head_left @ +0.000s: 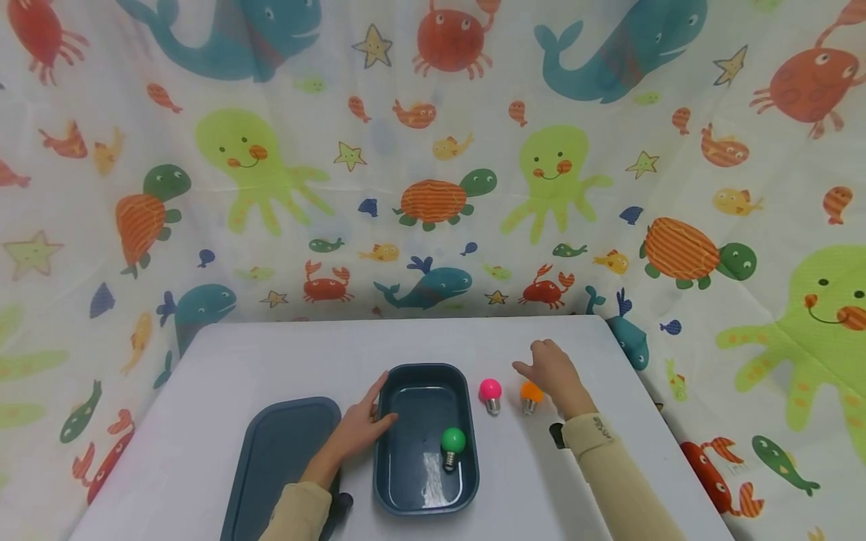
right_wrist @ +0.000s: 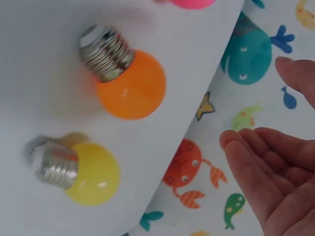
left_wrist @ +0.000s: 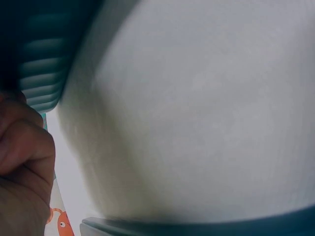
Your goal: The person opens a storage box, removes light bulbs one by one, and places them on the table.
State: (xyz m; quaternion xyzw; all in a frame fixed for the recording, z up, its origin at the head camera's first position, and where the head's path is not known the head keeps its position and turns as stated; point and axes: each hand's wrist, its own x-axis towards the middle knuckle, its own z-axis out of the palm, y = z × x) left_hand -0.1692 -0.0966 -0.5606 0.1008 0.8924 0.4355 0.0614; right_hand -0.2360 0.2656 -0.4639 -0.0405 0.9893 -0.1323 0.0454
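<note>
My left hand (head_left: pixel 361 430) grips the left side of a deep dark blue tray (head_left: pixel 414 409), its thumb over the rim. A green light bulb (head_left: pixel 453 440) lies inside the tray, metal base toward me. To the tray's right are a pink bulb (head_left: pixel 490 390) and an orange bulb (head_left: pixel 531 392), both on the white table. Above the table, just beyond the orange bulb, my right hand (head_left: pixel 556 376) holds nothing, thumb and fingers apart. The right wrist view also has a yellow bulb (right_wrist: pixel 93 173) beside the orange one; in the head view the right arm hides it.
A flat dark blue lid (head_left: pixel 287 436) lies left of the tray, partly under my left forearm. The white table (head_left: pixel 325 346) ends at a curtain (head_left: pixel 379 165) printed with sea animals, which also hangs along both sides.
</note>
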